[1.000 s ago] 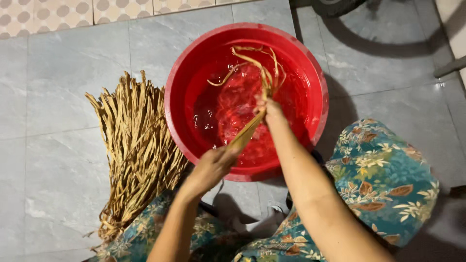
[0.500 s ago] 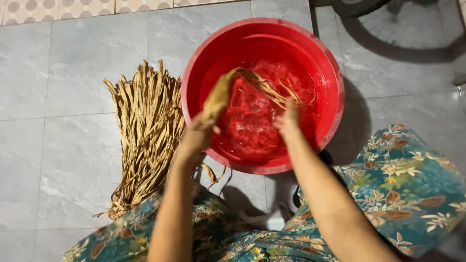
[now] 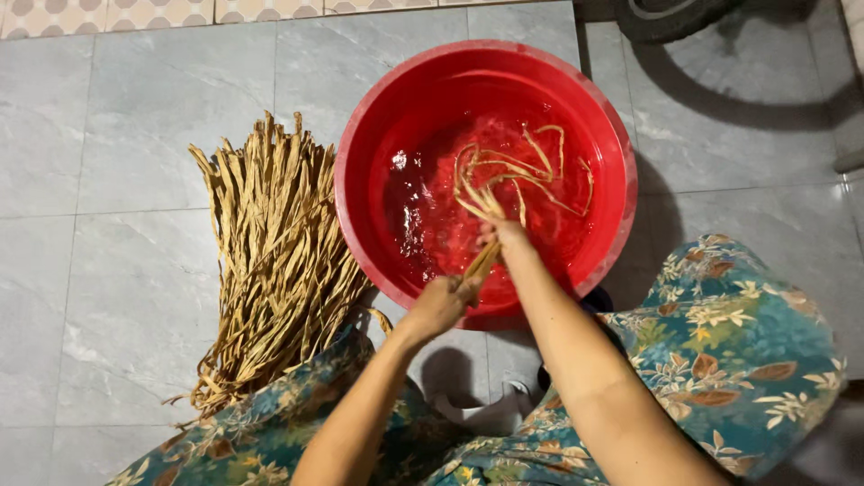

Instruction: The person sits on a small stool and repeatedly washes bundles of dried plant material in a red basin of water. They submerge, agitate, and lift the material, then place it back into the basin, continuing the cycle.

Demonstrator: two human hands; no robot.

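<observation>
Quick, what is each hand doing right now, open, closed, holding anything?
Left hand: closed on the near end of a bunch of tan strips.
Right hand: closed on the same strips, over the red basin of water.

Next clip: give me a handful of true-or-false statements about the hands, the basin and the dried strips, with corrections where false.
1. Both hands grip the same bunch of strips. True.
2. The red basin is dry. False: it holds water, with strip ends trailing in it.
3. The pile of dried strips lies on the tiled floor beside the basin. True.
4. The right hand rests on the floor. False: it is over the basin.
5. The left hand is at the basin's near rim. True.
</observation>
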